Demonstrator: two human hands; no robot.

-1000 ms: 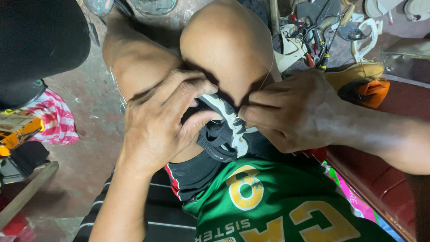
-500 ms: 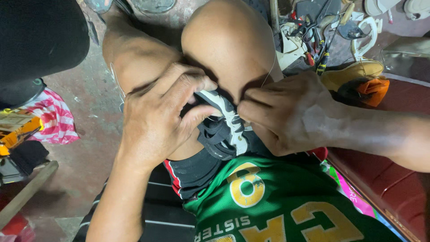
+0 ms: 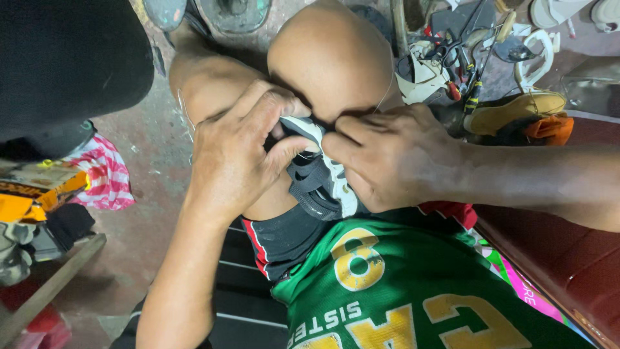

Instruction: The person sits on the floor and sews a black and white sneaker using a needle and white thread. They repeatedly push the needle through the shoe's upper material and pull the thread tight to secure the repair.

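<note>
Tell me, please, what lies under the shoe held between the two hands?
The shoe rests between bare knees, on dark shorts. The left hand and right hand pinch its top edge, hiding it. What is beneath its sole cannot be seen.

Black-and-white shoe (image 3: 320, 184), green jersey (image 3: 413, 284)

orange and yellow printed package (image 3: 39, 194) at left edge, beside red-and-white striped bag (image 3: 106, 178)
</note>
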